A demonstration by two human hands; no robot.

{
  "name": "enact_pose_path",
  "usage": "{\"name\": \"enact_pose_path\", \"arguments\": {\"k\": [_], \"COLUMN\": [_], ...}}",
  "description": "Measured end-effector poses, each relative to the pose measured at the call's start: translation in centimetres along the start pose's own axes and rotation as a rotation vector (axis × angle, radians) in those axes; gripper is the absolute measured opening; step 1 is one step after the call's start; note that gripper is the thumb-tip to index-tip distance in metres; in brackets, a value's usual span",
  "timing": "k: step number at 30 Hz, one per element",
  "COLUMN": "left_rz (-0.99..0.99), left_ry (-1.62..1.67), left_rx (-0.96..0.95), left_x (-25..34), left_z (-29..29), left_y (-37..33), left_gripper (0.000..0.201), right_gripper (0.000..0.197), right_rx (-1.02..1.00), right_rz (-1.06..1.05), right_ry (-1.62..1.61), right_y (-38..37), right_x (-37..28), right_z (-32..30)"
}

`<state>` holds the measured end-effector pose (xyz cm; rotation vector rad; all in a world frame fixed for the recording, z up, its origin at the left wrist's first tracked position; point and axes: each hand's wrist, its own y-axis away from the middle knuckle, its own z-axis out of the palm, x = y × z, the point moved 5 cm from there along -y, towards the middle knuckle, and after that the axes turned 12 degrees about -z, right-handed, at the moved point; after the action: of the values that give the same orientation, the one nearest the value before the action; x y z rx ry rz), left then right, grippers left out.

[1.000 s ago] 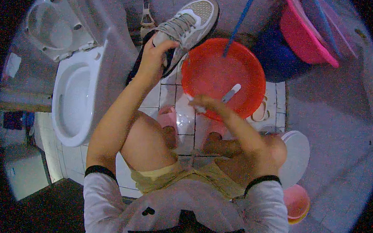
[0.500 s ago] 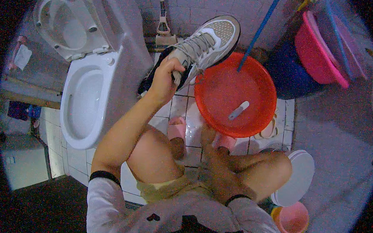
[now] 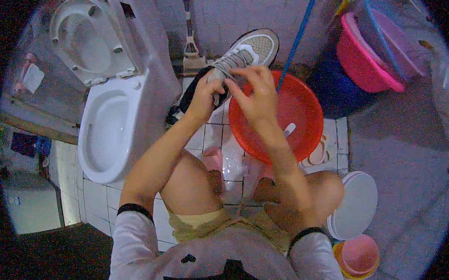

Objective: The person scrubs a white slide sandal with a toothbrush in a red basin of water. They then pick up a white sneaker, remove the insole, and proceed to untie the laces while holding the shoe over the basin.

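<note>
A grey-and-white sneaker with a dark collar and dark sole edge is held up above the floor, its toe pointing up and to the right. My left hand is closed round its tongue and collar side. At the grey shoelaces is my right hand, thumb and forefinger apart and curved toward them; whether they touch is unclear. Beneath and to the right stands a red basin of water. A white-and-grey brush-like handle in it is partly covered by my right forearm.
A white toilet with its lid up stands left. A long-handled floor brush leans on the back wall. A blue pole rises by the basin. Right are a dark blue bucket, a pink basin, a white lid and small pink tub.
My right hand has come up from between my knees to the shoelaces. The sneaker, still in my left hand, sits slightly lower and further left in view. The whole view has shifted a little.
</note>
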<state>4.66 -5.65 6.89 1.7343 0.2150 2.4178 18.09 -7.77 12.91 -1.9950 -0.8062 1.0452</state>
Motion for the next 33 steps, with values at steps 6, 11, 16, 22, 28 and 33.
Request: {"name": "enact_pose_path", "arguments": {"k": [6, 11, 16, 22, 28, 33], "left_rz": [0.084, 0.12, 0.159, 0.232, 0.293, 0.328], "left_ry": [-0.11, -0.324, -0.565, -0.491, -0.657, -0.708], "left_rx": [-0.093, -0.089, 0.067, 0.142, 0.098, -0.042], "left_x": [-0.1, 0.6, 0.3, -0.6, 0.4, 1.3], "left_z": [0.9, 1.8, 0.4, -1.9, 0.0, 4.5], "left_y": [-1.2, -0.9, -2.2, -3.4, -1.8, 1.2], "left_gripper": [0.028, 0.037, 0.038, 0.049, 0.062, 0.044], "right_gripper": [0.02, 0.025, 0.024, 0.026, 0.027, 0.022], "right_rx": [-0.264, -0.259, -0.372, -0.701, -0.545, -0.184], "right_rz": [-0.008, 0.299, 0.654, 0.511, 0.148, 0.211], "right_ry": [-0.185, -0.553, -0.672, -0.629, -0.421, -0.337], "right_y": [-1.5, -1.2, -0.7, 0.0, 0.0, -1.8], "right_x": [4.6, 5.9, 5.0, 4.3, 3.2, 3.6], "right_z": [1.7, 0.6, -1.2, -4.4, -2.9, -3.2]}}
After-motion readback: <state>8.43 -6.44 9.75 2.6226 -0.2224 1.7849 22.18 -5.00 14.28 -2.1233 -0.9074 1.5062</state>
